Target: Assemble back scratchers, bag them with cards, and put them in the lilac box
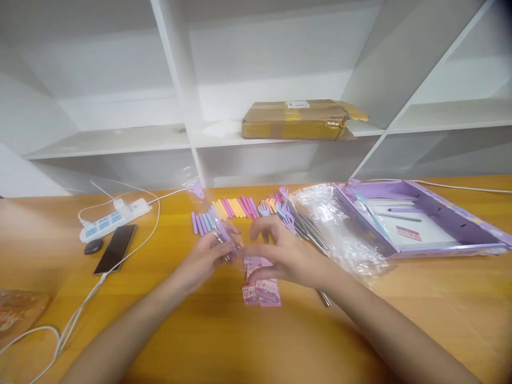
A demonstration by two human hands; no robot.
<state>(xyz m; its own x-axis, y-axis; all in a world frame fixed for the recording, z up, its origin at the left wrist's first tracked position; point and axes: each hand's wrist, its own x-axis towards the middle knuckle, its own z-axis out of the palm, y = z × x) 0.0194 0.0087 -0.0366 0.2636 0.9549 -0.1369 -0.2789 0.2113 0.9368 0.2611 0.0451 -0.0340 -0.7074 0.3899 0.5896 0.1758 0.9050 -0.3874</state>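
My left hand (214,248) is closed on a purple back scratcher (218,221) inside a clear plastic sleeve; its hand-shaped head points up and away. Close by on the right, my right hand (280,250) hovers with fingers curved and apart, holding nothing I can see. Under it lie several pink printed cards (262,293). Behind both hands are rows of coloured handle tubes (236,208) in purple, blue, pink and yellow. Beside them is a pile of metal rods with coloured hand-shaped heads (286,210). Motion blurs the fingertips.
At right, clear plastic bags (340,224) lie against an open purple box (400,248) holding a rod and a card. A power strip (116,218), a phone (116,248) and white cables occupy the left. A taped cardboard box (294,120) sits on the white shelf (224,140).
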